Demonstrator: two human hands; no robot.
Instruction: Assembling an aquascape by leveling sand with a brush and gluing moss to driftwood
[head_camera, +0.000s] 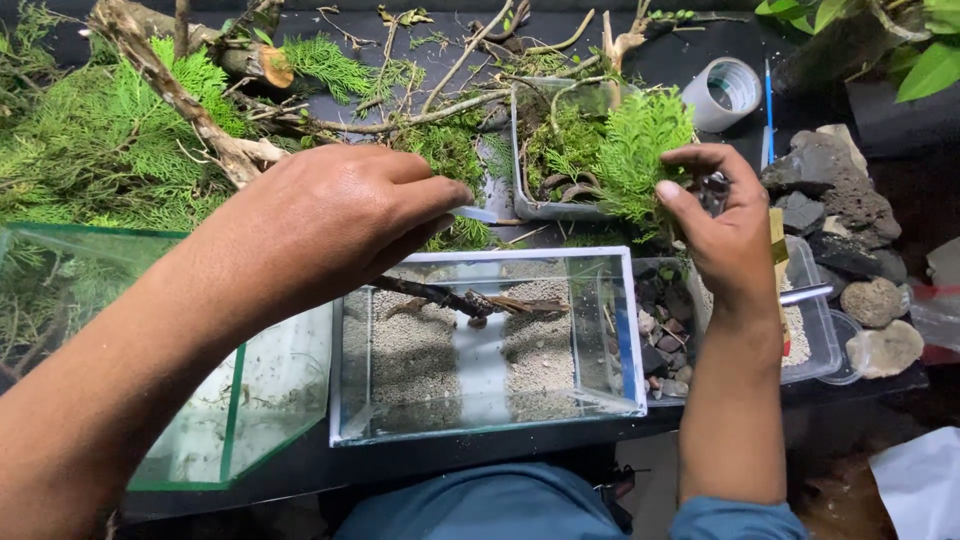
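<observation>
My left hand (330, 215) hovers over the back rim of a small glass tank (620, 330) and pinches a thin pale stick-like tool (478, 213). Gravel and a dark twig (470, 298) lie inside the tank. My right hand (722, 225) is to the tank's right, holding a green fern-like sprig (640, 150) with the fingertips while metal scissors or tweezers (715, 190) rest in the same hand. Both hands sit just above the tank's far edge.
A grey tray (530, 205) of moss and plants stands behind the tank. Branches and green foliage (110, 140) cover the left back. A second glass tank (250, 400) is at left. Dark rocks (835, 190), a clear tub of stones (815, 330) and a tape roll (722, 93) are at right.
</observation>
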